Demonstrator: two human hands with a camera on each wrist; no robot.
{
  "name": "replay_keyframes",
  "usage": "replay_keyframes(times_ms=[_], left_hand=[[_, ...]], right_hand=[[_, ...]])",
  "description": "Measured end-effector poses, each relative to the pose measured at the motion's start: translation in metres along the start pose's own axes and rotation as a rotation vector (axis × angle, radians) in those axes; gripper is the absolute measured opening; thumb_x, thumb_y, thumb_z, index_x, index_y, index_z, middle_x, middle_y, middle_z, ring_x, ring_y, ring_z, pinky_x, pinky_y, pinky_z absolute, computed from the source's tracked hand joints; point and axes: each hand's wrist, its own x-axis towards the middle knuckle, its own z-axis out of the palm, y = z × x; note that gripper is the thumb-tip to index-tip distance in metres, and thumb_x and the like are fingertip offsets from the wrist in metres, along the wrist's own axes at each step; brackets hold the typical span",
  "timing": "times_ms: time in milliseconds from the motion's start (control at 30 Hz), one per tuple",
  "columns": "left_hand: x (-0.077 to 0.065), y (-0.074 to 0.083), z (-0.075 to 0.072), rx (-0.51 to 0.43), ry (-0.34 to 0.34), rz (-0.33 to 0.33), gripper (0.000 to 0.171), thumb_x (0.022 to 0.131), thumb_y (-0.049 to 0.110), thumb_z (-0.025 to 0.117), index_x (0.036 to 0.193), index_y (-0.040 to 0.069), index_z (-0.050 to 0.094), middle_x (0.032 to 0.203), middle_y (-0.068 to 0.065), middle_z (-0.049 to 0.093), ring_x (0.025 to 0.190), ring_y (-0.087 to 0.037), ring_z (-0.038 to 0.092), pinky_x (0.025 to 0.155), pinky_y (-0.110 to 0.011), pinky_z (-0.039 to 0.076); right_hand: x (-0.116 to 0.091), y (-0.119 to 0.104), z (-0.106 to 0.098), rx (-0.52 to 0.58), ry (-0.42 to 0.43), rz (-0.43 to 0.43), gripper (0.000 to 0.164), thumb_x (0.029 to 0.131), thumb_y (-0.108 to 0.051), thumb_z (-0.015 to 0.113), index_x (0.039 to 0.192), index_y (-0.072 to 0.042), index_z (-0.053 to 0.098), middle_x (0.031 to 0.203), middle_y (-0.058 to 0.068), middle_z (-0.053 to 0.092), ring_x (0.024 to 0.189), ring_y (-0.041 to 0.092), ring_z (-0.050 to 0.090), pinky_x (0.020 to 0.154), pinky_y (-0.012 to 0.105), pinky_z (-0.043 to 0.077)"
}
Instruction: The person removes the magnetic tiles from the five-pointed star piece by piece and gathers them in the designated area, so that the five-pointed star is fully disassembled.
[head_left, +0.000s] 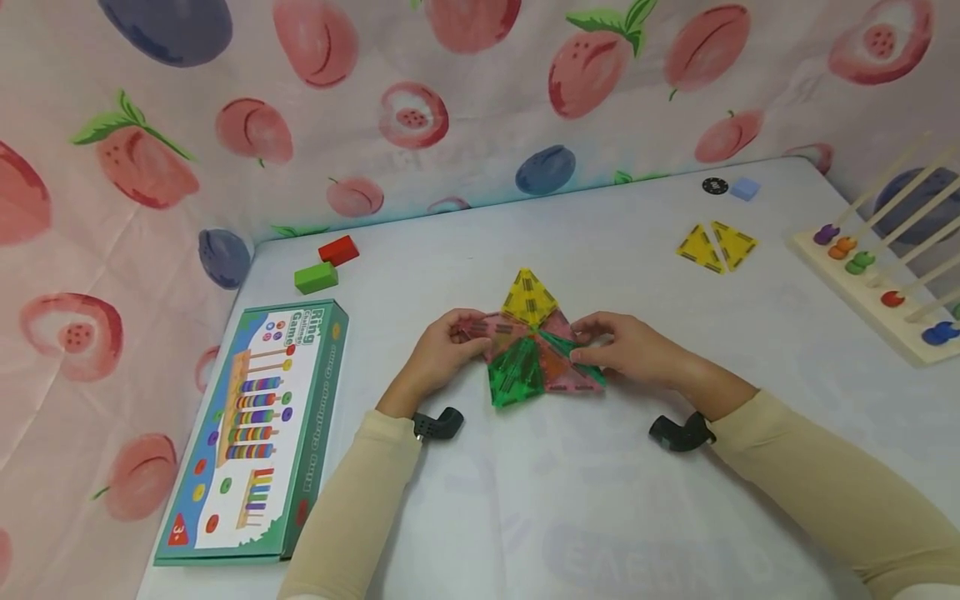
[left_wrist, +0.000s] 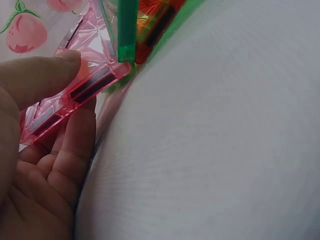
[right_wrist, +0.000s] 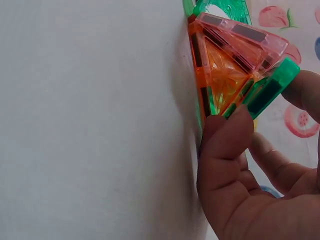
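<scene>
Translucent magnetic tiles form a pointed star-like cluster on the table in front of me. A yellow tile [head_left: 528, 293] points away, and a green tile [head_left: 510, 379] sits at the near left. With thumb and fingers, my left hand [head_left: 441, 357] pinches a pink triangular magnetic tile [left_wrist: 92, 87] on the cluster's left side. On the other side, my right hand [head_left: 641, 346] pinches a narrow green magnetic tile [right_wrist: 272, 89], tilted beside a pink tile [right_wrist: 250, 37]. An orange tile [right_wrist: 220, 77] shows beneath them. Whether the green tile is attached along its edge, I cannot tell.
Two yellow triangular tiles [head_left: 716, 247] lie at the back right, near a black disc [head_left: 715, 186] and a blue block [head_left: 746, 189]. A pegged wooden board [head_left: 862, 292] stands far right. On the left are a game box [head_left: 255, 433], a green block [head_left: 316, 277] and a red block [head_left: 339, 250].
</scene>
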Motion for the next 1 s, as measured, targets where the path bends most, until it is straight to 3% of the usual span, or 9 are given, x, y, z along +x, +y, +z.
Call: replay_keyframes(times_ms=[400, 633, 800, 1000], left_hand=[[0.002, -0.001, 0.003, -0.027, -0.017, -0.004, 0.038, 0.078, 0.033, 0.069, 0.112, 0.025, 0.055, 0.092, 0.002, 0.061, 0.077, -0.016, 0.055, 0.066, -0.031, 0.044], [0.002, 0.000, 0.004, -0.023, -0.014, -0.014, 0.037, 0.078, 0.031, 0.069, 0.111, 0.025, 0.055, 0.090, 0.001, 0.061, 0.075, -0.017, 0.055, 0.065, -0.031, 0.044], [0.002, 0.000, 0.004, 0.004, -0.009, -0.012, 0.038, 0.078, 0.033, 0.069, 0.112, 0.026, 0.055, 0.089, 0.002, 0.061, 0.074, -0.016, 0.054, 0.065, -0.031, 0.044], [0.002, -0.003, 0.001, -0.004, 0.003, -0.011, 0.040, 0.076, 0.035, 0.070, 0.112, 0.025, 0.055, 0.090, 0.002, 0.061, 0.076, -0.016, 0.055, 0.066, -0.031, 0.044]], right_hand=[[-0.004, 0.002, -0.004, -0.046, -0.052, 0.040, 0.053, 0.079, -0.040, 0.065, 0.116, -0.006, 0.050, 0.107, 0.010, 0.051, 0.079, 0.023, 0.051, 0.064, 0.034, 0.047], [-0.013, 0.009, -0.014, -0.200, -0.031, 0.059, 0.051, 0.076, -0.040, 0.068, 0.114, -0.010, 0.052, 0.107, 0.008, 0.052, 0.081, 0.021, 0.050, 0.067, 0.033, 0.045], [-0.032, 0.021, -0.036, -0.282, 0.047, 0.048, 0.038, 0.080, -0.031, 0.067, 0.110, -0.013, 0.053, 0.112, 0.009, 0.051, 0.093, 0.025, 0.047, 0.078, 0.037, 0.040], [-0.063, 0.044, -0.080, -0.366, 0.106, 0.056, 0.033, 0.088, -0.030, 0.056, 0.117, -0.013, 0.054, 0.117, 0.013, 0.052, 0.095, 0.026, 0.048, 0.078, 0.038, 0.044]])
